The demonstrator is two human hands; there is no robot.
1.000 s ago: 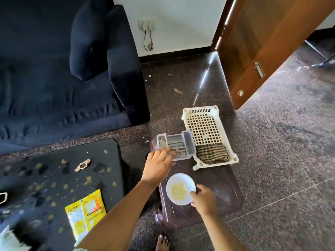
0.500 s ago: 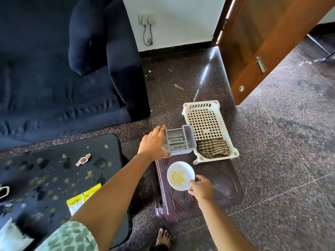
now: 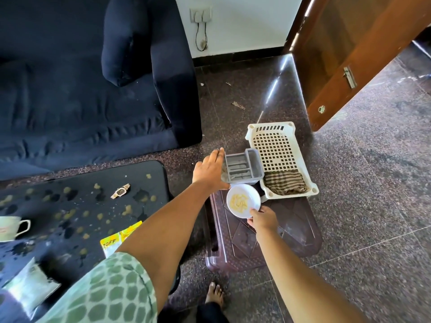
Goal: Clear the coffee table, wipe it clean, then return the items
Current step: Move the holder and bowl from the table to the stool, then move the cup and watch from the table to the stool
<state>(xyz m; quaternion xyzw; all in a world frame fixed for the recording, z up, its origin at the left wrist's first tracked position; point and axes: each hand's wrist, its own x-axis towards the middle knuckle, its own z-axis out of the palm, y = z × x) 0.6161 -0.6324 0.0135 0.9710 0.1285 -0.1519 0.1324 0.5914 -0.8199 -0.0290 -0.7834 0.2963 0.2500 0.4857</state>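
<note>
Hands apart: left hand (image 3: 210, 170) flat against grey plastic divided tray (image 3: 242, 167); right hand (image 3: 263, 221) pinches round white bowl (image 3: 242, 201) rim.

Left hand (image 3: 208, 171) slid beside grey tray (image 3: 240, 169), bowl (image 3: 253, 195) drawn nearer

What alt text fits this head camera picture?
A person's right hand holds a white bowl of yellowish food by its rim at a brown stool, while the left hand touches a grey tray beside a white basket. Left, a stained black coffee table bears a watch and cup.
</note>
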